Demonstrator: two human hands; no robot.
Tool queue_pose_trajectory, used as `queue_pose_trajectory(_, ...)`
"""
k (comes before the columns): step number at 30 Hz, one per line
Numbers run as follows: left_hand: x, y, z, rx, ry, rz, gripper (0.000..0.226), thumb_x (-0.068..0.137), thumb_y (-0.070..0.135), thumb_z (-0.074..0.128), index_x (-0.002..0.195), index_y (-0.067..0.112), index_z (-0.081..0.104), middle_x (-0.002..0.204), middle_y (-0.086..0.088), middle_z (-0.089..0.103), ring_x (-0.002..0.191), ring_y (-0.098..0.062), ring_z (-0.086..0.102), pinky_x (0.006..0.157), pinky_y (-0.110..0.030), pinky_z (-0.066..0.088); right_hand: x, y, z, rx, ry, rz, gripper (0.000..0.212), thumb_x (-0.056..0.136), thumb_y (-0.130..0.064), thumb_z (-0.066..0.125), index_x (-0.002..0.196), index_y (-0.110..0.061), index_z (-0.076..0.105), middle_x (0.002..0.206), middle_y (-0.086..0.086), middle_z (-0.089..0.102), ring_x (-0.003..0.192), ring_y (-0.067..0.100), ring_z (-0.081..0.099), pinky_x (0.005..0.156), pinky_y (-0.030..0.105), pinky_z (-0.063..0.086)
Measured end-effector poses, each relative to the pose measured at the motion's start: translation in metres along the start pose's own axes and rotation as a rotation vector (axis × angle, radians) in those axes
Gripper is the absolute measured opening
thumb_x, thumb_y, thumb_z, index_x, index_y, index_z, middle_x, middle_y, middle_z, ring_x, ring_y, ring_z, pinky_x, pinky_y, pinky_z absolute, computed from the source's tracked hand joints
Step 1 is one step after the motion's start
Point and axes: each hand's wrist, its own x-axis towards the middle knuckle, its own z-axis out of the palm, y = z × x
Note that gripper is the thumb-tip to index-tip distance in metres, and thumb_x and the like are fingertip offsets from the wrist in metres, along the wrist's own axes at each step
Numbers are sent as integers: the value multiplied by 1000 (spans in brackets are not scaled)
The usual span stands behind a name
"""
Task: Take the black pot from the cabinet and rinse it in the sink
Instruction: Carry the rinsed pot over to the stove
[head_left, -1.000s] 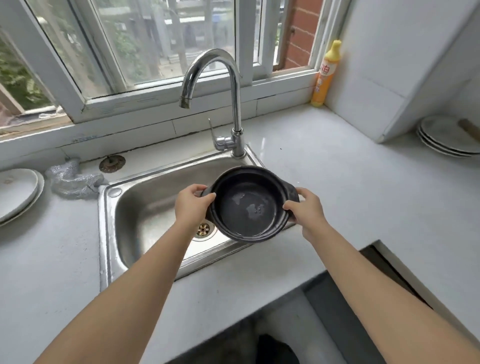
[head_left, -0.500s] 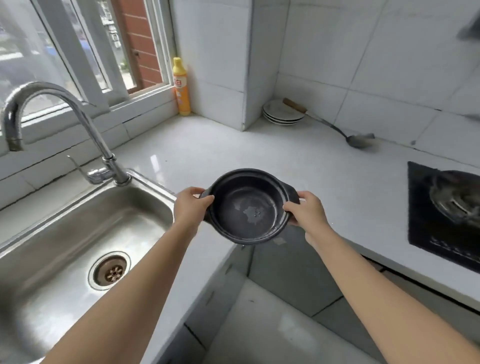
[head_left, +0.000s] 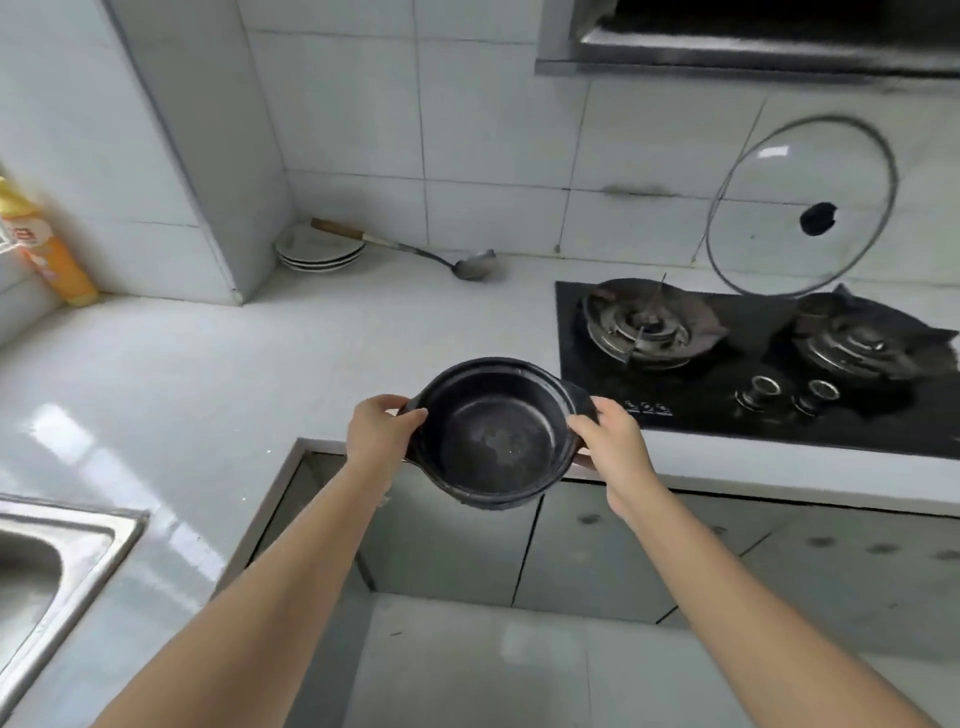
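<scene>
While I watch, one round black clay pot (head_left: 493, 434) hangs over the counter's inner corner — left hand (head_left: 376, 434) and right hand (head_left: 610, 441) each curled round a side handle, a wet sheen inside; two steel burners (head_left: 639, 327) beyond.

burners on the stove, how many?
2. Left burner sits near the hob's left edge; right burner lies beyond it, below the glass lid leaning on the wall. None look hidden.
</scene>
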Motion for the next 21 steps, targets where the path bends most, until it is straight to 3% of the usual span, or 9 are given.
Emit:
queue_pose_trajectory(4, -6, 23, 50, 39, -85, 48, 9, 78, 13, 68, 87, 10, 68, 65, -3, 61, 65, -28, 60, 79, -43, 54, 4, 2, -48, 34, 94, 7, 20, 93, -5, 45, 105, -10, 60, 86, -1, 67, 76, 15, 61, 65, 27, 52)
queue_pose_trajectory(7, -8, 36, 83, 50, -139, 53, 18, 78, 14, 68, 96, 10, 70, 76, -6, 63, 79, -31, 64, 85, -43, 54, 7, 5, -79, 53, 152, 10, 19, 92, -4, 44, 99, -11, 60, 80, -2, 65, 75, 15, 59, 65, 27, 53)
queue_pose_trajectory(13, -12, 49, 137, 52, -216, 56, 18, 78, 12, 67, 96, 8, 69, 80, -7, 64, 81, -32, 64, 82, -41, 55, 16, 17, -126, 32, 240, 24, 20, 91, -4, 45, 105, -5, 60, 86, 4, 65, 74, 16, 61, 63, 27, 53)
queue_pose_trajectory(21, 9, 48, 150, 62, -183, 13, 23, 78, 13, 66, 99, 6, 69, 89, -14, 69, 80, -32, 65, 80, -41, 56, 45, 15, -127, -6, 183, 38, 19, 93, -4, 44, 101, -5, 62, 86, 5, 66, 77, 16, 63, 63, 25, 52)
